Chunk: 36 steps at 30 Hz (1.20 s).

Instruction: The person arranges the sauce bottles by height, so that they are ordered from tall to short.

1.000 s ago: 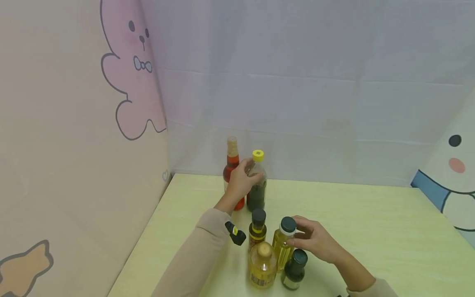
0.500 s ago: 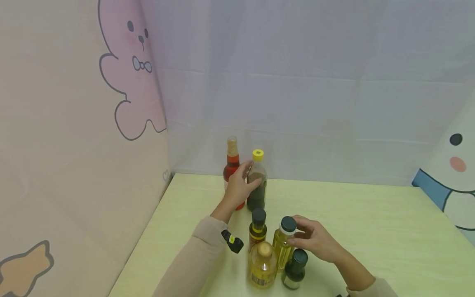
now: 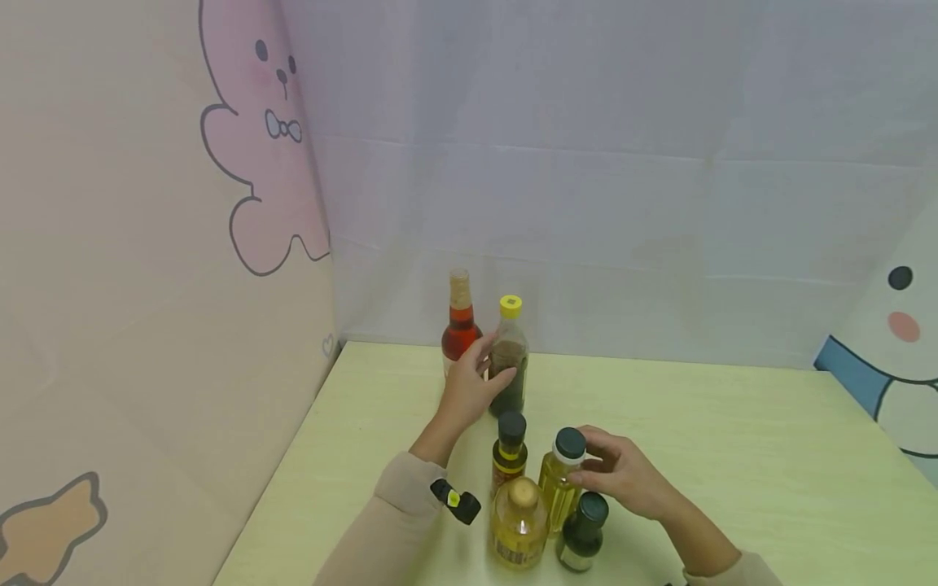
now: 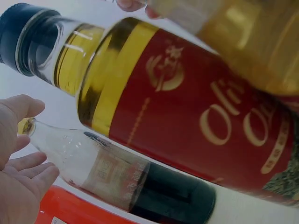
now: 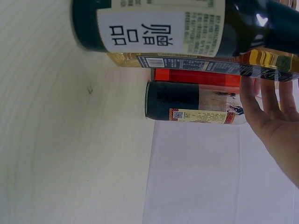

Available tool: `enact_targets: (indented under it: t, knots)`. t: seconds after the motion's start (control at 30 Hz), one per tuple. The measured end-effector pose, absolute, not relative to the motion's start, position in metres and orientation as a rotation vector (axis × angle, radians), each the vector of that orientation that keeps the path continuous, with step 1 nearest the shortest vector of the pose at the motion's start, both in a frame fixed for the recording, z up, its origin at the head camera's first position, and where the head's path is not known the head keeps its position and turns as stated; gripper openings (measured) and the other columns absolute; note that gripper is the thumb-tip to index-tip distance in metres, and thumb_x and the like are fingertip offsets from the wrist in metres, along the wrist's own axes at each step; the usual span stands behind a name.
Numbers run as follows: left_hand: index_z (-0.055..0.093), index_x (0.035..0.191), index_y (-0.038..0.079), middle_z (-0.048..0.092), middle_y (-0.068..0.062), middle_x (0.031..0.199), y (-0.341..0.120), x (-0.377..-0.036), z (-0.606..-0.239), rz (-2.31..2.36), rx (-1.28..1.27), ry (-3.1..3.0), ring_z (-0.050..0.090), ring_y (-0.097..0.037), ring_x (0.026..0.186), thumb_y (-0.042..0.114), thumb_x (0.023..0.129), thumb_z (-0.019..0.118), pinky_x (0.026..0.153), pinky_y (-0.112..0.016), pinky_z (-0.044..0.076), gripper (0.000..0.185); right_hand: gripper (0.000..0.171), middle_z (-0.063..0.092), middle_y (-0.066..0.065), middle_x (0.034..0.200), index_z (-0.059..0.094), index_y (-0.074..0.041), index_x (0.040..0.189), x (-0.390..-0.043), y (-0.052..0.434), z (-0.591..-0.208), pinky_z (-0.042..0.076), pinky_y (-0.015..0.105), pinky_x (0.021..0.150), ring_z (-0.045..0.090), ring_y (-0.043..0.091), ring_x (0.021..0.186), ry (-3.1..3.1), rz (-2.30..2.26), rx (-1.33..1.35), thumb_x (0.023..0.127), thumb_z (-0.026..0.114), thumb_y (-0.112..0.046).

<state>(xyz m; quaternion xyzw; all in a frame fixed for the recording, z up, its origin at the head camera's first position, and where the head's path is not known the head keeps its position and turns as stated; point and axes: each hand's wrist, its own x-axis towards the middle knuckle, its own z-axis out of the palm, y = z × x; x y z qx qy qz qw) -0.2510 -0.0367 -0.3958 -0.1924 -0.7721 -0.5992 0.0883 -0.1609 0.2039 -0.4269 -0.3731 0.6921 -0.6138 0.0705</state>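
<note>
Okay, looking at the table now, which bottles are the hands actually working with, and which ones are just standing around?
In hand:
- clear yellow-capped bottle of dark liquid, touched by the left hand
- yellow oil bottle with dark cap, its neck held by the right hand

Standing about:
- red bottle with cork-coloured top
- small dark-capped red-label bottle
- round golden bottle
- dark green bottle

Soft, even light fills the scene, bright but flat, leaving only faint shadows on the bench (image 3: 733, 456). The head view is sharp, bowing slightly at its edges. Both wrist views sit very close: the nearest bottle (image 4: 252, 42) blurs, and small glints mark the dark glass (image 5: 261, 21).
</note>
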Motion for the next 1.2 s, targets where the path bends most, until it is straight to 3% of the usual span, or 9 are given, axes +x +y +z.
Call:
enact_targets:
  t: [0.23,0.5,0.97,1.2]
  knots:
    - [0.042,0.133,0.007,0.043,-0.006,0.133,-0.042,-0.243,-0.41,-1.782,-0.603,-2.345,0.04,-0.022,0.121,0.027,0.084,0.065,0.094,-0.034,0.036,0.057,0.038,0.051,0.009,0.119,0.051,-0.001,0.123,-0.159,0.204,-0.424,0.046,0.037,0.083,0.052,0.019,0.104,2.115,-1.829,-1.044,0.086,0.057,0.003]
    - [0.045,0.129,0.01,0.047,-0.006,0.13,-0.046,-0.231,-0.417,-1.891,-0.669,-2.314,0.043,-0.015,0.118,0.029,0.086,0.062,0.094,-0.031,0.036,0.05,0.038,0.05,0.011,0.119,0.05,0.001,0.124,-0.159,0.204,-0.425,0.046,0.038,0.082,0.051,0.02,0.104,2.106,-1.83,-1.058,0.086,0.056,0.004]
    - [0.049,0.123,0.007,0.049,-0.016,0.124,-0.049,-0.216,-0.431,-2.042,-0.757,-2.232,0.048,-0.028,0.112,0.016,0.088,0.06,0.089,-0.027,0.041,0.037,0.036,0.052,0.01,0.117,0.052,0.0,0.121,-0.159,0.205,-0.423,0.046,0.04,0.082,0.052,0.02,0.102,2.121,-1.839,-1.067,0.086,0.057,0.005]
    - [0.05,0.122,0.004,0.052,-0.015,0.121,-0.051,-0.208,-0.428,-2.029,-0.744,-2.251,0.05,-0.023,0.111,0.009,0.089,0.057,0.091,-0.03,0.04,0.034,0.036,0.053,0.01,0.114,0.053,-0.002,0.12,-0.158,0.206,-0.423,0.046,0.041,0.082,0.053,0.02,0.101,2.143,-1.839,-1.063,0.085,0.058,0.004]
